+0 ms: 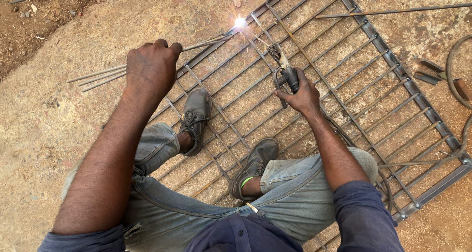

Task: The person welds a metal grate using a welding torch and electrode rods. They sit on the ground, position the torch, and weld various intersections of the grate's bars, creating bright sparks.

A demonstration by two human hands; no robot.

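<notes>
Grille: a steel bar grille [314, 80] lies flat on the ground under my shoes.
Left grip: my left hand [151, 67] is closed on a bundle of welding rods [105, 75].
Right grip: my right hand [302, 94] clasps the electrode holder [284, 70].
Arc: a bright spark [240, 22] sits at the grille's edge.

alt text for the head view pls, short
Seen from above, a seated person's right hand holds an electrode holder whose rod sparks brightly at a weld on a metal grille lying on the ground. The left hand grips a bundle of thin rods; both shoes rest on the grille.
</notes>
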